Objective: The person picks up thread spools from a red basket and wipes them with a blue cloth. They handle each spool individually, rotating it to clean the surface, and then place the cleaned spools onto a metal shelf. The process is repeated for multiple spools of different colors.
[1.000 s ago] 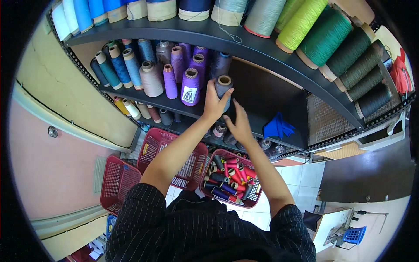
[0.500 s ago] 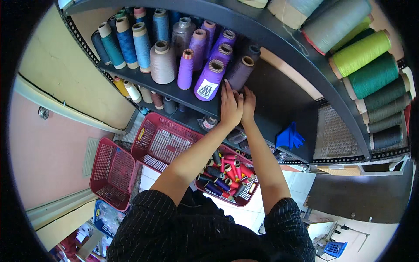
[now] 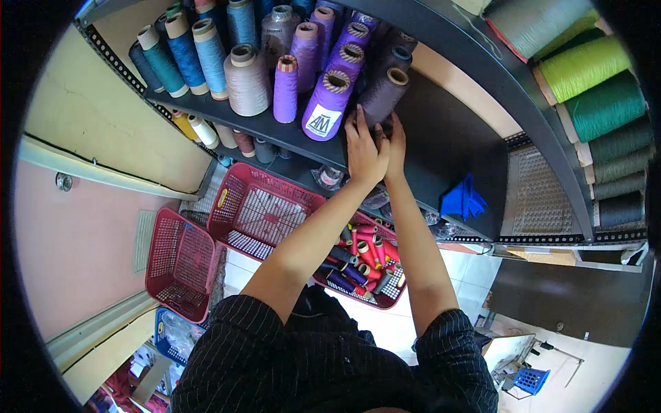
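A dark brown-purple thread cone (image 3: pixel 383 100) stands on the black shelf, tilted slightly in view. My left hand (image 3: pixel 365 154) presses its fingers against the cone's lower left side. From the right, my right hand (image 3: pixel 396 150) closes on its base, partly hidden behind the left hand. The two hands hold the cone between them. Purple thread cones stand in a row just left of it, the nearest purple cone (image 3: pixel 329 103) bearing a white label. Behind the held cone is another dark cone (image 3: pixel 394 60).
Blue, teal and beige cones fill the shelf's left part; a blue cloth (image 3: pixel 463 197) lies at its right. Green and grey cones (image 3: pixel 603 107) line the upper shelf. Below are red plastic baskets (image 3: pixel 180 265), one holding small spools (image 3: pixel 368 251), and a blue basket (image 3: pixel 165 337).
The shelf and its cones sit higher in view as the viewpoint shifts. Both hands stay at the dark cone's base, the right fingers now more visible on its right side.
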A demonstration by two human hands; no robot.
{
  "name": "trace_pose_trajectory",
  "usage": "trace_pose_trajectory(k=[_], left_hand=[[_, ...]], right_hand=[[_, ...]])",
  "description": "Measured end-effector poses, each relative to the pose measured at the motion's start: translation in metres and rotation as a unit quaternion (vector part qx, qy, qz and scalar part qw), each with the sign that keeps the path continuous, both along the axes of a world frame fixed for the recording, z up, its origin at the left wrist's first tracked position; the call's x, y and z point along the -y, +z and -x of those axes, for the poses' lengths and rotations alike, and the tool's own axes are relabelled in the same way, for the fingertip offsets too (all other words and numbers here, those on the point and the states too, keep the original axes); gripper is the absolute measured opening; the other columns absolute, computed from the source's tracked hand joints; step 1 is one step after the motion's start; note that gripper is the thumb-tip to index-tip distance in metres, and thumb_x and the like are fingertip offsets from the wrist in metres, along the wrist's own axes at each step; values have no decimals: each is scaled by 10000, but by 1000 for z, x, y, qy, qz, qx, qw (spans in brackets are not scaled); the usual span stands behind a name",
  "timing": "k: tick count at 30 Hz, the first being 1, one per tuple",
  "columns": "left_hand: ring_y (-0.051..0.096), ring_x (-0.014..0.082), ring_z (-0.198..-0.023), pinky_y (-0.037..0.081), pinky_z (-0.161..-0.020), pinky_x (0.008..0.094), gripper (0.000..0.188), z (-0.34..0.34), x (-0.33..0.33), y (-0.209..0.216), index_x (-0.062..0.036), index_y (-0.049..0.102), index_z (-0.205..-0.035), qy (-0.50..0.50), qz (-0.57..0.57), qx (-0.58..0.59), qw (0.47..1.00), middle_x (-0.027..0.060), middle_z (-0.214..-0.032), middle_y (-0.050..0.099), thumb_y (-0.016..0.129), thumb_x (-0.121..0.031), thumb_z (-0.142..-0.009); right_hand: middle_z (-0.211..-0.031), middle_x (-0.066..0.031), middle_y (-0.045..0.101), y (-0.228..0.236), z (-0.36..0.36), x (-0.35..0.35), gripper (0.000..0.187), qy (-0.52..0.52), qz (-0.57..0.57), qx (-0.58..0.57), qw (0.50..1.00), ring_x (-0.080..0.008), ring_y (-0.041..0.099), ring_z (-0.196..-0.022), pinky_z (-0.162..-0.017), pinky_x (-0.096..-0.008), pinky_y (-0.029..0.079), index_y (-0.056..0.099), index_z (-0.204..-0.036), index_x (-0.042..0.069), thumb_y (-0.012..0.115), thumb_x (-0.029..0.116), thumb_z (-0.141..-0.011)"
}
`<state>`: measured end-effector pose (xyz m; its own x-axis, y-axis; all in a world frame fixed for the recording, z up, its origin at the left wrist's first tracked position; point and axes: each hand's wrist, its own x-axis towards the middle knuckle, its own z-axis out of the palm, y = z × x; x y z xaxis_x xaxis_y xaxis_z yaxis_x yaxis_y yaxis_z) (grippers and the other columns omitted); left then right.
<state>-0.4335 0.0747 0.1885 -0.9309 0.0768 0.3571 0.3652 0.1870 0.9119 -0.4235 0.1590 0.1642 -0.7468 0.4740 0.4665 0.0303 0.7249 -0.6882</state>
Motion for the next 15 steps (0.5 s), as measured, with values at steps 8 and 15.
trace_pose_trajectory(k=[8, 15], left_hand=[[204, 486, -1346, 198, -1120, 459, 822, -10, 8, -1, 88, 86, -1443, -30, 0, -39, 999, 349, -1458, 121, 570, -173, -832], [76, 418, -1423, 110, -1143, 468, 786, -123, 63, -18, 30, 16, -1477, -300, 66, -45, 951, 278, -1530, 7, 493, -249, -919]], right_hand=[[-1188, -234, 588, 5, -35, 7, 530, -7, 154, -12, 988, -293, 607, -1037, -903, -374, 468, 421, -1360, -2, 588, 101, -868], [-1228, -164, 576, 17, -158, 29, 430, -127, 216, -50, 967, -244, 526, -1162, -974, -349, 408, 480, -1329, 57, 547, 98, -906]])
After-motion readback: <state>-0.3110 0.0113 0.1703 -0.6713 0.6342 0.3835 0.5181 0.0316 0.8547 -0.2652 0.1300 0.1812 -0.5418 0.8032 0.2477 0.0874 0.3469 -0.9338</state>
